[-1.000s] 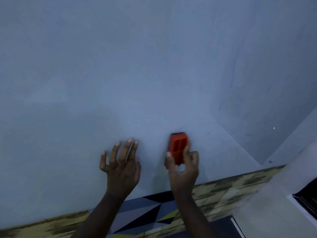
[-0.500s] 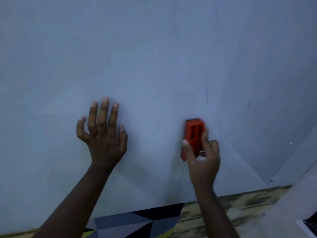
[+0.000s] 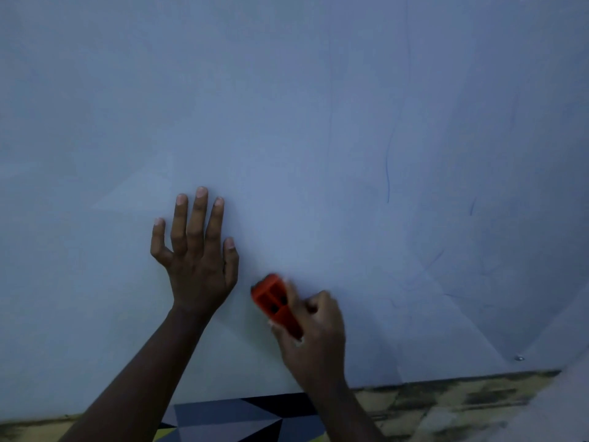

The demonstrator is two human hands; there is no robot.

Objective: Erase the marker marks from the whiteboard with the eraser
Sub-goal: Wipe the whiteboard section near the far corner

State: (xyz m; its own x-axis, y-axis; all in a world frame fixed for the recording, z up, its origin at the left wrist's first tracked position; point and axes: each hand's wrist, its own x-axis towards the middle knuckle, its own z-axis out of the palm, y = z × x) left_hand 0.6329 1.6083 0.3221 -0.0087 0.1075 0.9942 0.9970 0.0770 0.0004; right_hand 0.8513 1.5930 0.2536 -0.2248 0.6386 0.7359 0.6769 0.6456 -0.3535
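Wiping the whiteboard (image 3: 287,106) with the orange eraser (image 3: 274,302), low and near its bottom edge.
Our right hand (image 3: 314,333) clamps fingers round the eraser, long axis tilted up-left; our left hand (image 3: 197,260) lies flat beside it, fingers apart. Faint blue marker marks (image 3: 388,173) remain right; patterned floor (image 3: 229,416) below. We see no readable writing.

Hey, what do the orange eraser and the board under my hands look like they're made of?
Eraser: apparently hard moulded plastic, matte orange, judging by its ribbed back with dark recesses; its wiping pad is hidden. Whiteboard: smooth pale sheet with a faint sheen, possibly laminate or coated metal; a small screw head pins its corner.
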